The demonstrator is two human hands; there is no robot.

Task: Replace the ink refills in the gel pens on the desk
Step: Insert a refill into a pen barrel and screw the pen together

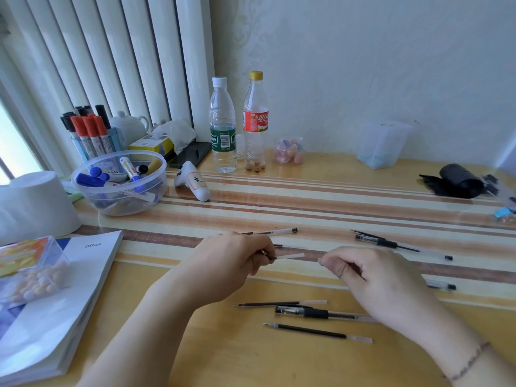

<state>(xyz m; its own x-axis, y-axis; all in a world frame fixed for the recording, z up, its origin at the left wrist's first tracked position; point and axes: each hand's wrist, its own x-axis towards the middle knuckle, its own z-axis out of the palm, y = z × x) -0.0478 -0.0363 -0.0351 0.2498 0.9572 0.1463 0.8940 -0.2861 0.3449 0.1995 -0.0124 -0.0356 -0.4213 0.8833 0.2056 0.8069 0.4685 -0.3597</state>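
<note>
Pinching a thin refill (287, 256) in curled fingers, the left hand (234, 261) hovers just above the striped bench (321, 196); only the refill's clear tail shows, pointing right, while its inked end is hidden inside the fist. The right hand (374, 277) faces it with fingertips bunched close to that tail, apart from it. Whether this grip holds anything small cannot be told, as the fingertips are blurred.

Behind the left hand lies a clear pen barrel (270, 232), partly covered by the knuckles. Near the body, two loose refills (282, 303) (318, 333) lie on either side of a black-gripped gel pen (321, 313), whose far end disappears under the right hand. To the right lie a second gel pen (402, 246) with dark thin pieces beside it, hard to make out, and the end of another pen (442, 286) sticking out from behind the right wrist.

Further out stand a clear bowl of markers (120, 182), a cup of red and black markers (89, 132), a water bottle (222, 124) and a red-labelled bottle (255, 121). An open book (55, 303) is cut off at the left edge, with a clear box of pale beads (30, 272) resting on it. A black roll (458, 184) lies at the far right, beside items cropped by the frame.
</note>
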